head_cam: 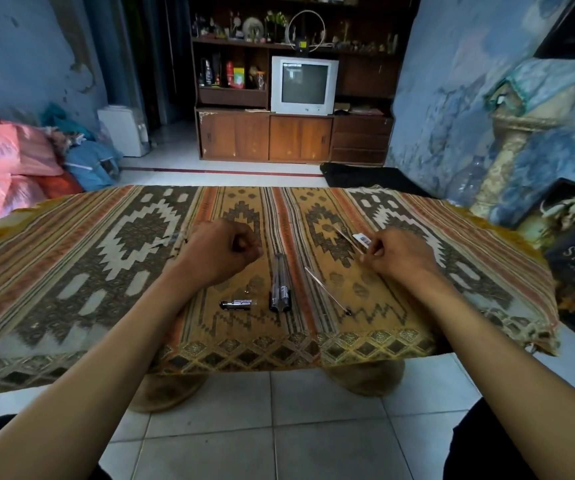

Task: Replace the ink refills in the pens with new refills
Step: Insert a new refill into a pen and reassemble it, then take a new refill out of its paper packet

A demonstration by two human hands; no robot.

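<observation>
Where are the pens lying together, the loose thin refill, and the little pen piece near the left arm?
pens [280, 287]: head view, on the middle of the clear barrels.
loose refill [326, 289]: head view, on the middle of the thin tube.
short pen piece [237, 304]: head view, on its labelled middle.

Peeling blue walls [452, 98], white tiled floor [279, 427], and a dark wooden cabinet [296, 136] holding an old television [303, 84].
</observation>
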